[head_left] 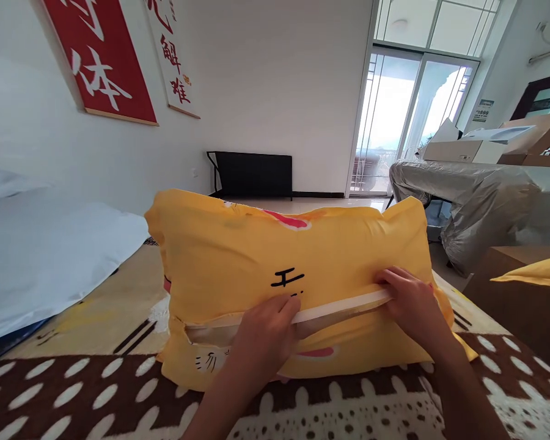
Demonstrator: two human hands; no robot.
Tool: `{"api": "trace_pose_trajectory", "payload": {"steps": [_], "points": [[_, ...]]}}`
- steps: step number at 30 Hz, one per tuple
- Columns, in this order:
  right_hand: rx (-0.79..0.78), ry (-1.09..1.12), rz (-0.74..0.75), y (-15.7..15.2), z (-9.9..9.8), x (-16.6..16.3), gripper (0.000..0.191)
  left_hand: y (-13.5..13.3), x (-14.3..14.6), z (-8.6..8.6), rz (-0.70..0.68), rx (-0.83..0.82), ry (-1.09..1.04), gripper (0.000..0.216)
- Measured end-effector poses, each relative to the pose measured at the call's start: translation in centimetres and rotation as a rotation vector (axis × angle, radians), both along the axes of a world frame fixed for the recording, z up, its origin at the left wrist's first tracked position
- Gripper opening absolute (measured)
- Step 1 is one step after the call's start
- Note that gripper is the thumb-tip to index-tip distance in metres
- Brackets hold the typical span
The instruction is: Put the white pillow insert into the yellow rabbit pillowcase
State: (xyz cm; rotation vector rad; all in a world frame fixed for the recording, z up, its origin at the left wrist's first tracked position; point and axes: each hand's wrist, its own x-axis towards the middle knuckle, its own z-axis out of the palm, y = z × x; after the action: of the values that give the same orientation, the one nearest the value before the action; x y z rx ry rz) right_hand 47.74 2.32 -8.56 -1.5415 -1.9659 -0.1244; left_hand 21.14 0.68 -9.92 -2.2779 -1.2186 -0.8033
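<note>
A plump yellow pillowcase (339, 250) with black marks and pink-red patches stands on its long side in front of me. Across its lower front runs a long slit with a white edge strip (339, 307), and a pale inside shows through the gap. My left hand (270, 327) is closed on the slit's upper edge near the middle. Further right, my right hand (407, 302) pinches the same edge near the slit's right end. Between the two hands the edge is stretched taut. The fingertips of both hands are partly hidden.
Under the pillowcase lies a brown and cream patterned blanket (73, 385). White bedding (64, 250) is at left. To the right are a cardboard box (508, 305) with yellow cloth (536, 272) and plastic-covered furniture (481, 189). A black folded frame (254, 174) leans against the far wall.
</note>
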Motion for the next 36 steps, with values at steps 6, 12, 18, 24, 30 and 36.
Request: {"api": "trace_pose_trajectory", "payload": {"steps": [6, 12, 18, 24, 30, 36], "points": [[-0.156, 0.136, 0.194, -0.9, 1.2, 3.0, 0.019, -0.1, -1.7, 0.7, 0.069, 0.292, -0.092, 0.019], [-0.192, 0.049, 0.205, 0.6, 0.6, 2.5, 0.015, 0.2, -3.2, 0.5, 0.158, 0.329, -0.177, 0.017], [-0.283, -0.151, 0.086, 2.8, -1.4, 0.3, 0.031, 1.4, -2.5, 0.1, 0.321, -0.223, -0.082, 0.026], [-0.314, -0.137, 0.153, 3.0, -1.6, 0.2, 0.027, 1.0, -1.9, 0.9, 0.39, -0.416, -0.005, 0.03], [-0.319, -0.142, 0.295, 2.0, -1.3, 3.2, 0.014, -0.9, -3.7, 0.7, 0.218, -0.402, 0.154, 0.023], [0.052, -0.046, 0.16, -1.5, -2.6, 8.8, 0.011, -4.6, -6.4, -1.1, 0.127, 0.21, 0.245, 0.03]]}}
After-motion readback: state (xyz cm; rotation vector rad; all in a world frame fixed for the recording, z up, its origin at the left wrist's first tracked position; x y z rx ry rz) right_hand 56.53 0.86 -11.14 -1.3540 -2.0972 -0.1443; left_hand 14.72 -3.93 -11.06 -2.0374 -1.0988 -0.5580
